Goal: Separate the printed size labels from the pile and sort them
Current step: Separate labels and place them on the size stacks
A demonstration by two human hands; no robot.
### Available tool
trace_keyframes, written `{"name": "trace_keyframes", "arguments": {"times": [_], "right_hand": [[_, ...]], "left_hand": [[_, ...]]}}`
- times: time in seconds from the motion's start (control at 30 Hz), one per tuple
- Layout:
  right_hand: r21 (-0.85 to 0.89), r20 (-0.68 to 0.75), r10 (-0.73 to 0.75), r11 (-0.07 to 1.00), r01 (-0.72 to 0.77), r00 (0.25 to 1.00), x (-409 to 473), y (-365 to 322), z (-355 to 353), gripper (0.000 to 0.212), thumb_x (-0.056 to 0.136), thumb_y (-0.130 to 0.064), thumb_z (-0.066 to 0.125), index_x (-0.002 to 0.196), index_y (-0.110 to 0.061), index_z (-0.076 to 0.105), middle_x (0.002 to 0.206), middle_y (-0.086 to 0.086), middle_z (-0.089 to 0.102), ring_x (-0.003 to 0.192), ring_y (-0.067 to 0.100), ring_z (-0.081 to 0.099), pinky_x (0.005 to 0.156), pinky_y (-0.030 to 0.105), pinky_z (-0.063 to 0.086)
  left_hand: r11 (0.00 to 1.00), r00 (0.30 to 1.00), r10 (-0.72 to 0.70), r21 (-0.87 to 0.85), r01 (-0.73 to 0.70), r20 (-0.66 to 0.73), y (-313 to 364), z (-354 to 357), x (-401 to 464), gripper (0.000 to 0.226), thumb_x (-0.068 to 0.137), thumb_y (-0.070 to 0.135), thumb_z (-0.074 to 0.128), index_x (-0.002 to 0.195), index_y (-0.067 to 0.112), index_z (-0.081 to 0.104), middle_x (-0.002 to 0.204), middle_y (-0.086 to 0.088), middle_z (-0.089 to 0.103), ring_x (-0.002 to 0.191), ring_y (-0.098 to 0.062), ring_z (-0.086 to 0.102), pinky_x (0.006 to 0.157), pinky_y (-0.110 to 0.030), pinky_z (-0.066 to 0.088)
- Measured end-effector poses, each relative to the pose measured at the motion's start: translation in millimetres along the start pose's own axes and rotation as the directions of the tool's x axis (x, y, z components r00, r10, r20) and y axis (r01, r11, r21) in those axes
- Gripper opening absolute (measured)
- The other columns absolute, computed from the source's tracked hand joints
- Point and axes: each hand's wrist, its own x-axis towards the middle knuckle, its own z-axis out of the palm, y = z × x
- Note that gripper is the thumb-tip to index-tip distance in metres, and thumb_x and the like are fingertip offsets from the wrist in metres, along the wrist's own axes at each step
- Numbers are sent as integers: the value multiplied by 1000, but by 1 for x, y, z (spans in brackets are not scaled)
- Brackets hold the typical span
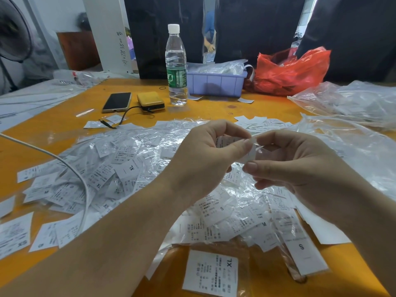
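Nearest the camera, a flat rectangular label marked XL (211,273) lies face up in a clear sleeve on the glossy orange tabletop (53,123). Going from the left, a white cable (70,168) curves across the pile of size labels (120,168), thin white printed slips mixed with crinkled clear plastic film, spread over the middle of the tabletop beneath both hands. Letters such as XS, M, S and XL show on several slips. Above the pile, the left hand (205,159) has its fingers curled, thumb and forefinger pinching one small label (250,151) by its upper edge. Just right of it, the right hand (300,168) pinches the same label's lower part between thumb and curled fingers. Farther back, left to right, lie a dark phone (117,102), a yellow power bank (151,101), an upright clear water bottle (176,65), a lilac plastic tray (216,83), a crumpled red bag (291,69) and loose clear bags (353,101). Dark sheeting hangs behind.
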Motion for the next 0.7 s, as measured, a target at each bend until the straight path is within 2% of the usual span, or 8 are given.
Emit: {"name": "trace_keyframes", "arguments": {"times": [0.23, 0.37, 0.7], "right_hand": [[18, -18, -3, 1000, 4, 1000, 0, -3, -1, 60, 49, -16, 79, 106, -7, 66, 82, 19, 72, 67, 24, 68, 56, 28, 57], [31, -28, 6, 999, -5, 1000, 0, -3, 0, 59, 50, -14, 77, 107, -7, 66, 85, 24, 70, 67, 25, 67, 56, 27, 57], [12, 26, 19, 1000, -19, 999, -1, -2, 0, 56, 52, -10, 77, 107, -9, 66, 77, 15, 73, 65, 21, 69, 55, 26, 56]], "left_hand": [[999, 998, -21, 35, 19, 67, 1, -3, 0, 3, 88, 17, 71, 87, 20, 70, 53, 18, 58, 47, 0, 51, 46, -12, 40], [998, 995, -31, 55, 25, 93, 1, -5, 1, 5, 89, 17, 69, 86, 21, 70, 54, 17, 60, 48, -2, 51, 46, -13, 40], [998, 995, 9, 54, -15, 103, -1, -6, 1, 7, 89, 15, 70, 84, 20, 72, 59, 18, 60, 51, -2, 52, 47, -12, 40]]}}
